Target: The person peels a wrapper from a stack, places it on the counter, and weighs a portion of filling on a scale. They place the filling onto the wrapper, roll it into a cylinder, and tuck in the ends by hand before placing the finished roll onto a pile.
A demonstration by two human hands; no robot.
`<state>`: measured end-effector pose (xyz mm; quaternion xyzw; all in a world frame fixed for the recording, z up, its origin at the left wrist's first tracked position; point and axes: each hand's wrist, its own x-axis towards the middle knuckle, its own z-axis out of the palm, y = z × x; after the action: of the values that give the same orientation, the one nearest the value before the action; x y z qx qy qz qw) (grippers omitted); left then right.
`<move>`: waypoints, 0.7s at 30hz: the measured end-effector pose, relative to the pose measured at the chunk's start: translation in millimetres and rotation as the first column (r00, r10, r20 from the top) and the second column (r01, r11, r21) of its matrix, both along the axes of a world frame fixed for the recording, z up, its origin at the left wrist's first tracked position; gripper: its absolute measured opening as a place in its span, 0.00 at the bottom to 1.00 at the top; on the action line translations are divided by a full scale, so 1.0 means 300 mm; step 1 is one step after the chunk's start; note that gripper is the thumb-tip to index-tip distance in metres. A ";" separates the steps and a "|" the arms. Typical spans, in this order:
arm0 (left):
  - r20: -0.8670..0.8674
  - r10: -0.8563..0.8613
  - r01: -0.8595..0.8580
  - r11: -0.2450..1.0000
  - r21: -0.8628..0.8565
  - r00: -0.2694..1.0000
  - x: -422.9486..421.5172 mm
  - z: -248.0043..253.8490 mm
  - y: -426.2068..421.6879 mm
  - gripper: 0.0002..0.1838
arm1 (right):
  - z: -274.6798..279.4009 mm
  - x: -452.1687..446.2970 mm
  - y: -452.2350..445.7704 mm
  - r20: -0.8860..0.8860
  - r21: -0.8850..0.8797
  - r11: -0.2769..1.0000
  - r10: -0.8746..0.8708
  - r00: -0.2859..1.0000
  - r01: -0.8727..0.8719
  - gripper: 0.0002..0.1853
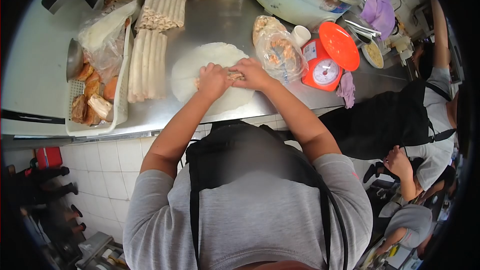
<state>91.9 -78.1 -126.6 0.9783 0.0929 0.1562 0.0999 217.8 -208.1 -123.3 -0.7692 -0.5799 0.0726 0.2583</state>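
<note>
A thin round white wrapper lies flat on the steel counter. Across its middle runs a line of shredded, brownish filling, partly hidden under my fingers. My left hand is curled over the left part of the filling, fingertips pressed into it. From the other side, my right hand closes its fingers on the right part, with the thumb near my left hand. Just right of the wrapper is a clear plastic bag of filling.
Long rolls are stacked at left, beside a white basket holding orange-brown chunks. A red scale with a tilted red pan and a white cup stand right. A large tub sits behind. A co-worker in a black apron stands right.
</note>
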 end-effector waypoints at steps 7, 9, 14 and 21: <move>-0.041 -0.038 0.038 0.999 -0.006 0.998 -0.021 0.027 0.016 0.12 | -0.014 0.019 -0.023 -0.035 0.056 0.998 -0.012 0.999 0.014 0.17; 0.062 -0.046 0.047 0.999 -0.015 0.997 -0.005 0.026 0.003 0.11 | -0.012 0.036 -0.050 -0.033 0.100 0.994 -0.041 0.999 0.044 0.16; 0.066 -0.045 0.044 0.999 0.023 0.997 0.039 -0.013 -0.031 0.11 | -0.040 0.062 -0.044 -0.032 0.079 0.996 -0.030 0.999 0.032 0.13; 0.096 -0.060 0.058 0.998 0.030 0.994 0.051 -0.017 -0.050 0.12 | -0.049 0.072 -0.039 -0.168 0.160 0.987 0.014 0.986 0.013 0.09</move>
<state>107.3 -93.1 -131.6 0.9731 0.0567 0.2018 0.0958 239.5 -219.8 -138.0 -0.7368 -0.5602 0.0907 0.3675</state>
